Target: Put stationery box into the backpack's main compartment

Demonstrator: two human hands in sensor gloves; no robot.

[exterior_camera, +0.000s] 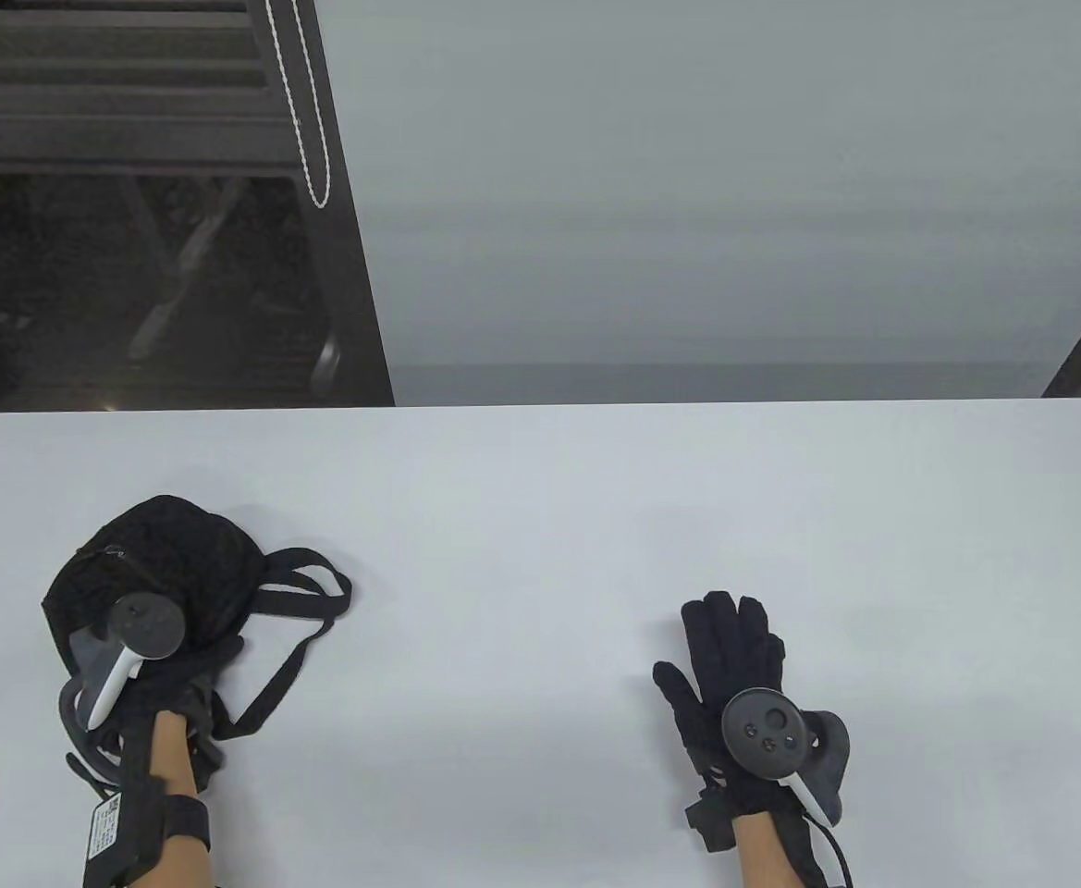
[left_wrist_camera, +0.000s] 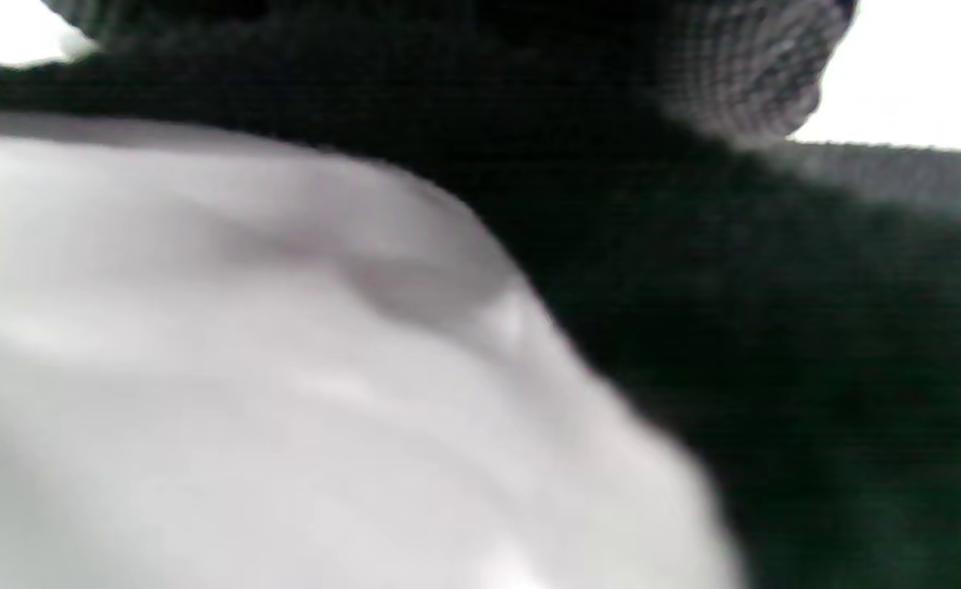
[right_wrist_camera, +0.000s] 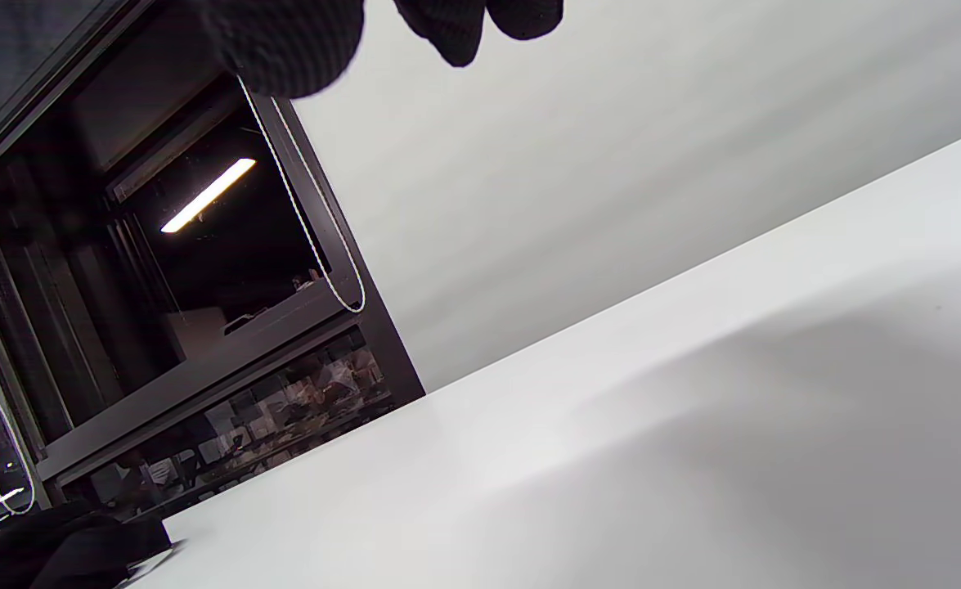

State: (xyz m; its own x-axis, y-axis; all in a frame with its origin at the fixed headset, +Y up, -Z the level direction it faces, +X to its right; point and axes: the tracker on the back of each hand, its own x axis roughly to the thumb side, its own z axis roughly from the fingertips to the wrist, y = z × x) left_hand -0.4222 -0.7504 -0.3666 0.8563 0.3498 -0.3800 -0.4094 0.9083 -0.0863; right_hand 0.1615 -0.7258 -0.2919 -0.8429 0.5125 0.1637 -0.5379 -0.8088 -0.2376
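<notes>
A black backpack (exterior_camera: 161, 564) lies bunched on the left of the white table (exterior_camera: 540, 499), its straps (exterior_camera: 304, 592) trailing to the right. My left hand (exterior_camera: 198, 671) holds the backpack's near side, its fingers curled into the fabric and partly hidden by the tracker. The left wrist view is blurred, with black fabric (left_wrist_camera: 774, 343) close up. My right hand (exterior_camera: 734, 661) lies flat and open on the table at the right, empty; its fingertips (right_wrist_camera: 284, 41) hang in the right wrist view. No stationery box shows in any view.
The table's far edge (exterior_camera: 540, 403) runs across the middle of the table view, with a grey wall behind it. A dark window frame with a bead cord (exterior_camera: 304, 111) stands at the back left. The backpack also shows in the right wrist view (right_wrist_camera: 55, 548).
</notes>
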